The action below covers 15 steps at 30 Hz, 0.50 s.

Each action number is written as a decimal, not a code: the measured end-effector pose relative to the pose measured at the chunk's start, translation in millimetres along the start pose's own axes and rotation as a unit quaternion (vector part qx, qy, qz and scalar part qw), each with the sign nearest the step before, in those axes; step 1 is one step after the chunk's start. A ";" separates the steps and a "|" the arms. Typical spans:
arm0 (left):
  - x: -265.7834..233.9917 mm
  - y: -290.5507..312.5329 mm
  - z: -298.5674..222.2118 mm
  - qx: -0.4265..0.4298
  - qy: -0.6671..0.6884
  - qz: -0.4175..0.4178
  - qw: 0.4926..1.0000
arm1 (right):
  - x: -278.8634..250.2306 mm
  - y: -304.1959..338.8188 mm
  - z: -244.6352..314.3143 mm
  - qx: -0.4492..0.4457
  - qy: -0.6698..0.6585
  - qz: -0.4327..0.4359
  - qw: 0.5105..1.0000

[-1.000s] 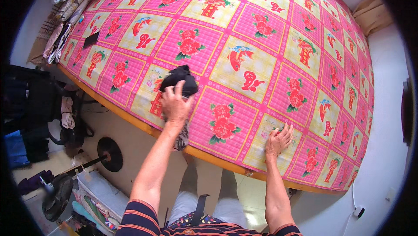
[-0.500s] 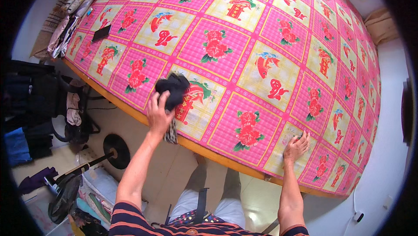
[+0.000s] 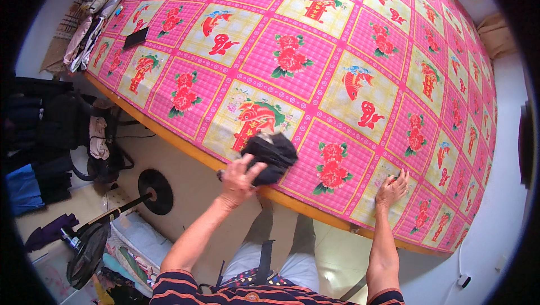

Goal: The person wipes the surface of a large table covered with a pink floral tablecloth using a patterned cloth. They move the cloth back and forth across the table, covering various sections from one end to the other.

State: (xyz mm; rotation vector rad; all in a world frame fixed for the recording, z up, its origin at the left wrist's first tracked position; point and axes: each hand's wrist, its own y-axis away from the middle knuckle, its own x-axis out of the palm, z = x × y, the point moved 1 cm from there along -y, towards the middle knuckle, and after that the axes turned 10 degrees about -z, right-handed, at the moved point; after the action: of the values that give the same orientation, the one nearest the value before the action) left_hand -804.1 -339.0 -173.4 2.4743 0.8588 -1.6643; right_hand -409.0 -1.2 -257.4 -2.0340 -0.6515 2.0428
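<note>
A pink and yellow checked cover (image 3: pixel 289 60) printed with red flowers and fish lies over a large table or bed with a wooden edge. My left hand (image 3: pixel 239 180) is closed on a bunched black cloth (image 3: pixel 273 159), pressed against the cover close to the near edge. The cloth looks slightly blurred, and its underside is hidden. Farther right, my right hand (image 3: pixel 392 188) lies on the cover near the same edge, fingers apart and holding nothing.
A flat black object (image 3: pixel 135 38) lies on the far left of the cover, near piled fabrics (image 3: pixel 93 7). To the left are dark hanging clothes (image 3: pixel 39 130), a black round disc on a bar (image 3: pixel 156 191) and folded cloths (image 3: pixel 138 240). A white wall bounds the right.
My left hand has moved right and nearer to me with the black cloth, toward the edge. My right hand remains on the same part of the cover; the whole view has shifted slightly.
</note>
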 end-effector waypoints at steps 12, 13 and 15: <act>1.6 -17.7 53.3 -0.230 -0.051 -0.188 0.954 | 1.3 -0.4 1.3 -0.008 -0.001 -0.006 1.000; 9.9 -6.8 25.2 -0.194 -0.032 -0.161 0.967 | 2.0 -0.8 -2.2 -0.012 -0.001 -0.015 1.000; 16.7 19.6 -18.9 -0.116 0.006 -0.101 0.988 | 3.3 0.7 -0.7 -0.018 -0.008 -0.020 1.000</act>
State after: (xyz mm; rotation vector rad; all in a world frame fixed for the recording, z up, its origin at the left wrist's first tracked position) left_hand -774.5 -342.4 -185.0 2.3087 1.2622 -1.5024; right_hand -408.4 -0.3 -260.7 -2.0081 -0.7304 2.0417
